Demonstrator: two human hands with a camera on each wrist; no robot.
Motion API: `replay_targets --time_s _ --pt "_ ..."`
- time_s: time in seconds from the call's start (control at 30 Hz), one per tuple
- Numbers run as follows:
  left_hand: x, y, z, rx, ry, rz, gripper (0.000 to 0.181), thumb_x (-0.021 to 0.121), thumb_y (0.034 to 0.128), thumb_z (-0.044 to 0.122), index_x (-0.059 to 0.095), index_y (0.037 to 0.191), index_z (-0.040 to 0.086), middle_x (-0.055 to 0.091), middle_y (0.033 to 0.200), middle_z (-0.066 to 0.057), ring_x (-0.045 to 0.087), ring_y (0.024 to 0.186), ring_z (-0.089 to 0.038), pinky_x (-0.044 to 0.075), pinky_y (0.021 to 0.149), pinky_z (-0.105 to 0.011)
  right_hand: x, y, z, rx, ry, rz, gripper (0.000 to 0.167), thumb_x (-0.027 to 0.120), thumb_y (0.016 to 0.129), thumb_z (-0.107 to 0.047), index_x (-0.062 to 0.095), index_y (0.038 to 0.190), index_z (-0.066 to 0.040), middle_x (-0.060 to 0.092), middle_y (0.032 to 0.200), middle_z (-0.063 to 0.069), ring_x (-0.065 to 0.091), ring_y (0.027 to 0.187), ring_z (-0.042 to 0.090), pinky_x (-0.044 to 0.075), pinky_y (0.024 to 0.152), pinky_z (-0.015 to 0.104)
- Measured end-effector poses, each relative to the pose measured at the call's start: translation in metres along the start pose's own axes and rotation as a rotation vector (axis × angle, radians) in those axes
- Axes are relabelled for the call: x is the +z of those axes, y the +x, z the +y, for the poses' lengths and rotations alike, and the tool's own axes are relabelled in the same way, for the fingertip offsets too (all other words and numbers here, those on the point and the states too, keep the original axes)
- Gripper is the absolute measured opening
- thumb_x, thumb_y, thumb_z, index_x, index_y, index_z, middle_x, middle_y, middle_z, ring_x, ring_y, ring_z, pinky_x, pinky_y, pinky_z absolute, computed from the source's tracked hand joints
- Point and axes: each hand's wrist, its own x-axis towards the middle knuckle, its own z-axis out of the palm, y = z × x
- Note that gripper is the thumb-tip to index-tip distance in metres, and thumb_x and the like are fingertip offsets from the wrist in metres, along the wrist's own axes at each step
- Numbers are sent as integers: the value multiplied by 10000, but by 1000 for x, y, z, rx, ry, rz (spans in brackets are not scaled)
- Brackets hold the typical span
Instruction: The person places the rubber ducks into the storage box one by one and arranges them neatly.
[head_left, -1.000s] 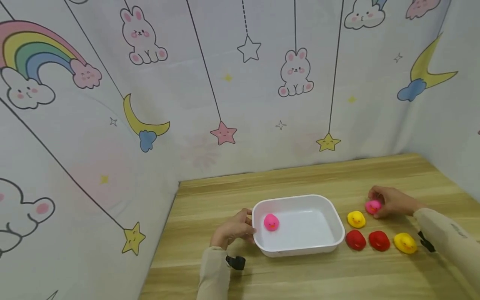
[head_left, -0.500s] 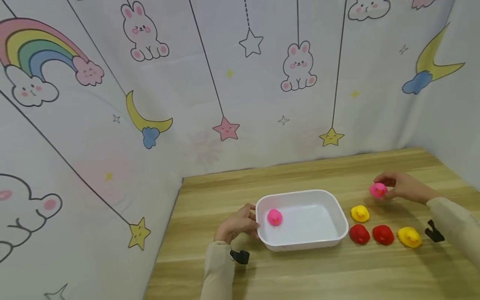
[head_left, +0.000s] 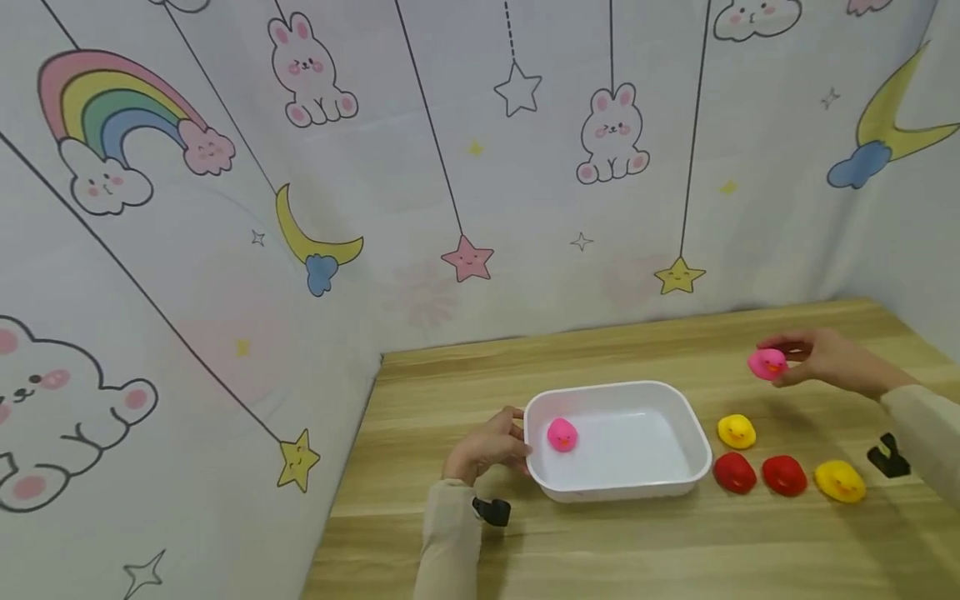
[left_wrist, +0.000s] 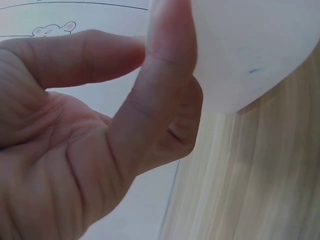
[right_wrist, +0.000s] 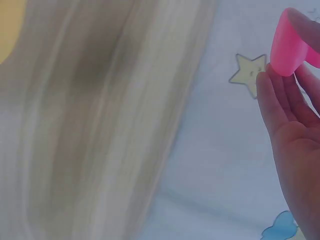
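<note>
My right hand [head_left: 840,361] pinches a pink rubber duck [head_left: 768,364] above the table's back right part. In the right wrist view the pink duck [right_wrist: 288,47] sits between thumb and fingertips. My left hand [head_left: 489,447] grips the left rim of a white plastic basin [head_left: 618,492]; the left wrist view shows thumb and forefinger pinching the basin's wall [left_wrist: 240,55]. Another pink duck [head_left: 562,435] lies inside the basin at its left end. Right of the basin are a yellow duck [head_left: 737,431], two red ducks [head_left: 734,472] and a second yellow duck [head_left: 840,481].
The wood-grain table [head_left: 600,554] meets a white printed cloth [head_left: 525,192] with bunnies, stars and moons behind and at both sides. A black strap clip [head_left: 492,511] sticks out at the left wrist, another clip [head_left: 888,456] at the right.
My right hand has lifted the pink duck off the table, up and away from the other ducks. The left hand stays on the basin rim. The head view has shifted slightly.
</note>
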Motion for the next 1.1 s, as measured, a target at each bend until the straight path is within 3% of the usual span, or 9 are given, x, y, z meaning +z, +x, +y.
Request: replay_targets --time_s 0.2,0.3,0.47,0.63,0.87,1.1 --pt "-1 0 -2 -11 -2 21 609 573 862 -141 294 1402 -114 565 1091 -313 630 652 -205 645 661 -369 -1 12 -26 -25 2 -9 606 827 842 -211 587 1331 55 595 1331 273 547 1209 506 602 879 475" --pt "-1 0 -2 -10 -3 25 610 573 859 -143 296 1401 -114 561 1091 -316 634 662 -218 644 656 -356 -1 18 -40 -39 32 -28 605 834 831 -198 592 1327 50 608 1320 258 546 1213 502 594 888 518" --pt "0 1 2 3 0 37 618 579 849 -151 305 1402 -119 555 1063 -297 625 651 -220 646 667 -388 -1 27 -65 -60 88 -45 599 836 814 -136 591 1331 41 616 1314 231 556 1217 469 611 870 430" --pt "1 3 2 4 2 48 613 584 848 -160 317 1398 -118 552 1044 -278 616 640 -215 645 653 -384 6 32 -83 -64 110 -71 611 842 809 -151 591 1338 22 630 1304 204 563 1220 449 608 884 451" --pt "2 0 0 7 -5 22 596 569 850 -171 318 1387 -113 556 1020 -271 615 629 -205 642 635 -359 27 39 -98 -106 164 -118 588 829 819 -117 591 1336 32 648 1282 174 566 1223 431 611 883 429" --pt "2 1 2 14 -6 2 604 571 843 -166 315 1388 -117 552 961 -198 617 618 -193 644 645 -368 46 51 -122 -162 144 -147 552 824 809 -114 623 1310 -1 667 1260 132 586 1206 393 595 914 465"
